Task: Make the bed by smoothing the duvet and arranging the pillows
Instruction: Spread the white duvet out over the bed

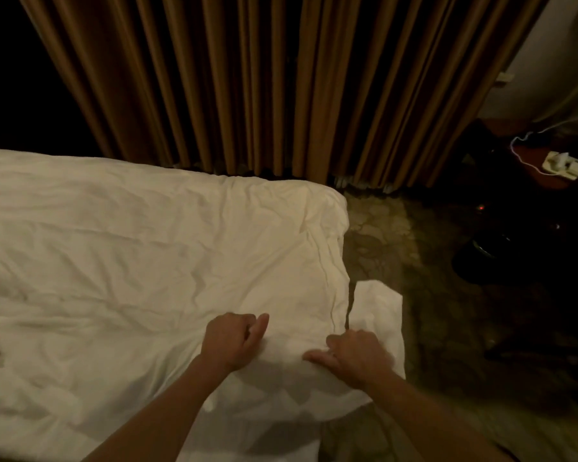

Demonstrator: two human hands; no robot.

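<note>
A white, creased duvet covers the bed and fills the left and middle of the head view. Both my hands are at its near right corner. My left hand has its fingers curled into the fabric with the thumb out, gripping a fold. My right hand grips the duvet's edge just to the right, fingers wrapped over the cloth. A white flap of bedding hangs beside the corner past my right hand. No pillows are in view.
Brown pleated curtains hang behind the bed. Patterned carpet lies to the right of the bed. A dark side table with a white cable and a pale device stands at the far right, with dark objects on the floor below.
</note>
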